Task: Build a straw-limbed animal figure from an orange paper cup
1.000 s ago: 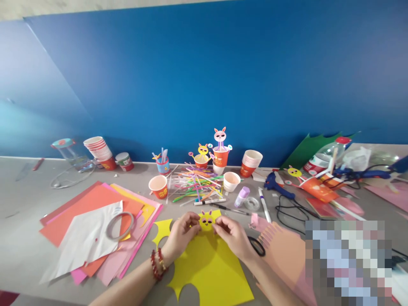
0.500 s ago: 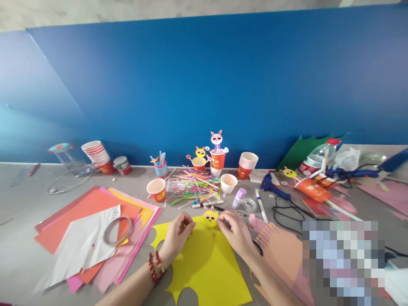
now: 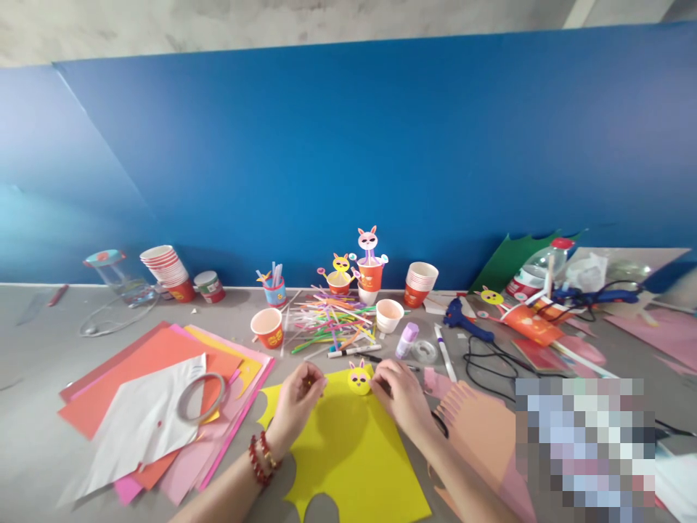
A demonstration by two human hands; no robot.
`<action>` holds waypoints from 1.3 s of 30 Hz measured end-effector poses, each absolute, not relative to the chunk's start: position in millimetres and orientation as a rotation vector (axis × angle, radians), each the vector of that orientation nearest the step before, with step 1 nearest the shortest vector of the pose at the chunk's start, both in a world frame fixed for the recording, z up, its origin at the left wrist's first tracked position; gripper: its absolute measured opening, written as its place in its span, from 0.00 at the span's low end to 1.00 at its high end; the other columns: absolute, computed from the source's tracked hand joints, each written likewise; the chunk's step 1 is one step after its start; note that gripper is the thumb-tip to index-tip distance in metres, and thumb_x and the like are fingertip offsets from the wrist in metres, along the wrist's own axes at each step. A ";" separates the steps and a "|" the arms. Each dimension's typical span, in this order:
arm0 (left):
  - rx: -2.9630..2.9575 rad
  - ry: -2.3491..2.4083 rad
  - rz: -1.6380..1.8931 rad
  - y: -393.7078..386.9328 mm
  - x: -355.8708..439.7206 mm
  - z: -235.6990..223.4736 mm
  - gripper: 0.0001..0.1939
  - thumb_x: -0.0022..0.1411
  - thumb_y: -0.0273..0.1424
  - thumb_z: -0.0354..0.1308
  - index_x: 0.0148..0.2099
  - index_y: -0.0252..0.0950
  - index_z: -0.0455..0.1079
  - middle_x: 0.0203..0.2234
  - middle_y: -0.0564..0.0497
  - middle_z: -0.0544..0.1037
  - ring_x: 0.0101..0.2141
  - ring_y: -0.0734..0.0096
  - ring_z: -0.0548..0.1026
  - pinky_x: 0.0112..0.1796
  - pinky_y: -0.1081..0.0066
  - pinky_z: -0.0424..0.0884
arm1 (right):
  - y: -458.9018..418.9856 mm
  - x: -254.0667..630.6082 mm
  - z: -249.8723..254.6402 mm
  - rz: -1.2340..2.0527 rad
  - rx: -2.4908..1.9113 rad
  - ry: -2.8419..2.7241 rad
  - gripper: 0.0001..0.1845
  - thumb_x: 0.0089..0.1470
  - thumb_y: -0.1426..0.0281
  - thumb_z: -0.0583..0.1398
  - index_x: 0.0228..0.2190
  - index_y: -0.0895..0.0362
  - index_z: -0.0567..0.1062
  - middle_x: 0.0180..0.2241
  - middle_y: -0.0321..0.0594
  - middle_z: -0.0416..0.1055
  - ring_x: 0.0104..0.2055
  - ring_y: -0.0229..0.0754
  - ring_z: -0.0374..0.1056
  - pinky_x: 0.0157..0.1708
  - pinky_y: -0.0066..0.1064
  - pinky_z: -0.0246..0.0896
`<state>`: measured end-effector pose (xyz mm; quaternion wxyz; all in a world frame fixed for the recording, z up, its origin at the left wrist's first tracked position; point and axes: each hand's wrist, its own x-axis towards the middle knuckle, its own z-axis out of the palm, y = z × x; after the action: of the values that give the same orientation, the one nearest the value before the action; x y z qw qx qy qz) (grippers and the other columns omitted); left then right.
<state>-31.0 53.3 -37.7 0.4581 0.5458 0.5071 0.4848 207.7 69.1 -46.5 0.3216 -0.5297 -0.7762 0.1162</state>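
A round yellow paper rabbit face (image 3: 359, 380) with pink-lined ears and dark eyes is at the top of a yellow paper sheet (image 3: 348, 450) whose left and lower edges are cut in scallops. My right hand (image 3: 400, 396) has its fingers pinched at the right edge of that face. To the left, my left hand (image 3: 299, 399), with red bead bracelets at the wrist, is curled with thumb and fingertips close together above the sheet. Whatever sits between those fingertips is too small to make out.
Behind lie many coloured straws (image 3: 332, 319), with paper cups (image 3: 267, 328) and finished rabbit cups (image 3: 369, 272) around them. A purple-capped glue stick (image 3: 407, 341), tape roll (image 3: 423, 351) and blue glue gun (image 3: 467, 319) with a black cord are right. Coloured paper (image 3: 147, 363) is left.
My left hand has shifted slightly left, away from the rabbit face. My right hand stays at the face's edge. The view has tilted up a little.
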 end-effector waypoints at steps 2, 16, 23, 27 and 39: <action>1.326 1.247 1.211 53.1 -32.9 -33.5 0.12 0.61 0.39 0.60 0.33 0.36 0.67 0.21 0.56 0.68 0.22 0.75 0.65 0.25 0.76 0.59 | 68.2 207.2 -45.3 0.295 -1.388 -2.050 0.09 0.57 0.75 0.59 0.25 0.55 0.70 0.32 0.40 0.72 0.38 0.47 0.68 0.39 0.35 0.62; 1.476 1.267 1.383 48.3 -69.3 22.4 0.09 0.65 0.38 0.57 0.36 0.38 0.67 0.28 0.53 0.73 0.30 0.71 0.71 0.32 0.72 0.69 | 70.8 196.5 -49.0 0.224 -1.446 -2.063 0.10 0.60 0.68 0.60 0.26 0.54 0.70 0.31 0.40 0.74 0.36 0.48 0.70 0.39 0.37 0.58; 2.176 1.676 1.169 79.9 -128.0 56.4 0.11 0.66 0.38 0.54 0.47 0.41 0.70 0.51 0.44 0.73 0.50 0.56 0.74 0.42 0.63 0.74 | 70.7 208.1 -46.5 0.282 -1.375 -2.032 0.11 0.60 0.70 0.55 0.26 0.54 0.68 0.30 0.40 0.72 0.35 0.46 0.70 0.37 0.34 0.61; 2.350 1.835 0.975 108.6 -144.4 35.7 0.17 0.59 0.39 0.61 0.49 0.41 0.73 0.58 0.40 0.69 0.58 0.43 0.66 0.57 0.47 0.64 | 68.0 207.2 -42.4 0.335 -1.315 -2.033 0.10 0.60 0.71 0.55 0.26 0.53 0.68 0.29 0.39 0.73 0.35 0.46 0.70 0.36 0.34 0.63; 1.936 1.557 1.243 83.9 -136.3 49.8 0.13 0.66 0.40 0.54 0.43 0.37 0.73 0.38 0.50 0.78 0.40 0.61 0.77 0.41 0.65 0.74 | 57.0 198.2 -30.7 0.517 -1.148 -1.867 0.06 0.62 0.65 0.57 0.37 0.53 0.73 0.38 0.43 0.76 0.41 0.48 0.73 0.42 0.37 0.69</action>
<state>-136.3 83.9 49.8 0.1807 0.6854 0.5511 0.4402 198.2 57.0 -30.7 0.4304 -0.4602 -0.7484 0.2072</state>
